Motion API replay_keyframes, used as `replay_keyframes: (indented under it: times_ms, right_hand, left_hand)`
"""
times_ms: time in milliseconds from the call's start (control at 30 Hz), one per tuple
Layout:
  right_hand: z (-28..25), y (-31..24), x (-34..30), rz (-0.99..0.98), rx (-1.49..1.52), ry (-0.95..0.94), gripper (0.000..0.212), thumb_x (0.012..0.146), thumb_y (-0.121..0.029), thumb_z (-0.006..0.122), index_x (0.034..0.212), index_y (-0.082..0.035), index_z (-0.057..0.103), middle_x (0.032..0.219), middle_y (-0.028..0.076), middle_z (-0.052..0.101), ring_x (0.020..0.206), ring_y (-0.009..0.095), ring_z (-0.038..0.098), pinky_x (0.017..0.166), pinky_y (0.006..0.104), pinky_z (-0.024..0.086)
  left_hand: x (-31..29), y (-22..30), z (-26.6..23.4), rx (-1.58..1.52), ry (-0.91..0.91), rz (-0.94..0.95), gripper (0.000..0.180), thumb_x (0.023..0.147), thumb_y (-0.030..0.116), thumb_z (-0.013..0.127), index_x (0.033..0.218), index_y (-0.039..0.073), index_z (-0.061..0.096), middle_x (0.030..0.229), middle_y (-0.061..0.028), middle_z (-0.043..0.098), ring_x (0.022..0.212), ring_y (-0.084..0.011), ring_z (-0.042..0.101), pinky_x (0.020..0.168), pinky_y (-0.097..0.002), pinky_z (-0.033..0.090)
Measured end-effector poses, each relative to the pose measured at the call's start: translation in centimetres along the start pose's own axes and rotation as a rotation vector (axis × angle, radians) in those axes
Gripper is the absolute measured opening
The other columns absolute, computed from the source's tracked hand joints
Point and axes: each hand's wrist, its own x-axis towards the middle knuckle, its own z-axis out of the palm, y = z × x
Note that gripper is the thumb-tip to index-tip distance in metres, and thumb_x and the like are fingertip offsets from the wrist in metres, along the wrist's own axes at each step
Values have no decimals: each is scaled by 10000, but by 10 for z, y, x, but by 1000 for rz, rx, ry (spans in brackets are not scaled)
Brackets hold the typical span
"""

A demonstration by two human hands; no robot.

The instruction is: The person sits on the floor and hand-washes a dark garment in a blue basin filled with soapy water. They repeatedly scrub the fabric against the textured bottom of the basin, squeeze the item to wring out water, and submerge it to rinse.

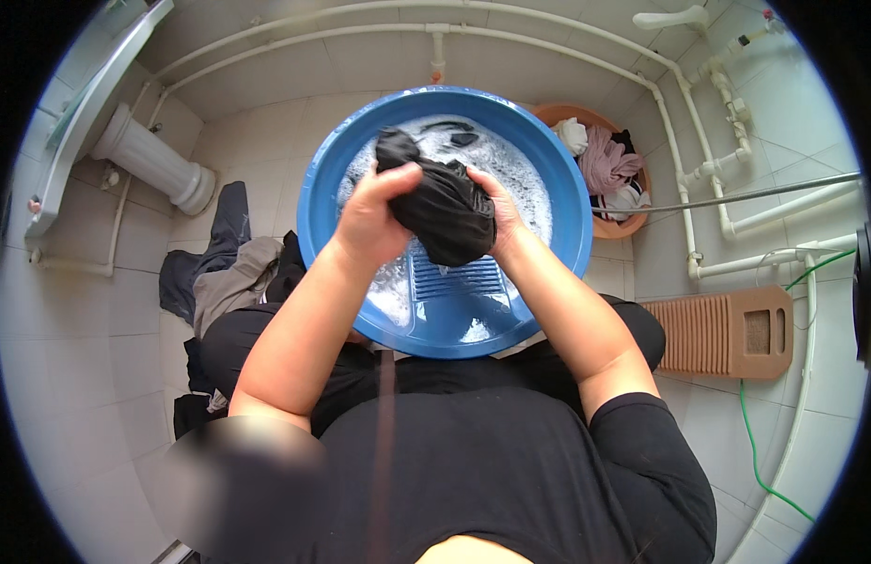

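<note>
The left hand (377, 214) closes round the left part of a bunched black cloth (445, 214), thumb laid over the top, while the right hand (501, 214) grips its right end; both are full. The cloth sits between them over the blue basin (571, 211), above the white suds (531, 179) and the top of the ribbed slope (459, 280); whether it touches the ribs I cannot tell. To work it well, the hands would best stay low and inside the rim, so that drips land in the basin. Rubbing one fold against another, then turning the bundle to bring fresh fabric out, should treat it evenly; a loose grip could let the wet cloth slip.
</note>
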Motion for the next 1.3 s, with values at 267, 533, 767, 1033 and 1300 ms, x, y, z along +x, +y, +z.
replay_keyframes:
  times_ms: [267,533,767,1033,1300]
  right_hand:
    - [5,14,-10,91,21,40,382,830,-318,482,992,-1,622,989,151,645,900,276,613,870,396,467]
    - [-54,-15,-15,-277,-880,312,268,838,-230,551,964,1,602,868,94,629,800,170,603,744,298,476]
    - [-54,39,-45,-857,-1961,182,223,749,-268,621,788,-49,617,1097,143,560,1032,325,501,888,423,403]
    - [-58,10,16,-345,-1902,637,350,793,-398,518,888,-80,630,916,157,609,873,366,576,771,438,465]
    - [-49,37,-40,-523,-1869,425,431,737,-387,619,938,-7,594,1142,165,545,1064,352,507,907,383,411]
  left_hand:
    - [15,-62,-94,-160,219,-174,434,874,453,509,1099,85,557,1055,-118,608,970,-237,588,881,-380,471]
    - [20,-59,-106,248,306,-152,353,841,312,611,1072,45,602,1017,-86,635,950,-196,594,888,-308,439]
    - [-8,-102,-91,1612,212,385,238,782,291,643,839,60,623,1160,-210,485,1087,-358,471,933,-438,356]
    - [52,-93,-121,1803,453,-90,420,858,416,475,1070,69,580,1060,-184,592,992,-376,542,870,-425,408]
    - [-4,-100,-103,1649,150,197,291,846,302,520,886,23,590,1087,-198,548,1031,-364,508,882,-416,398]
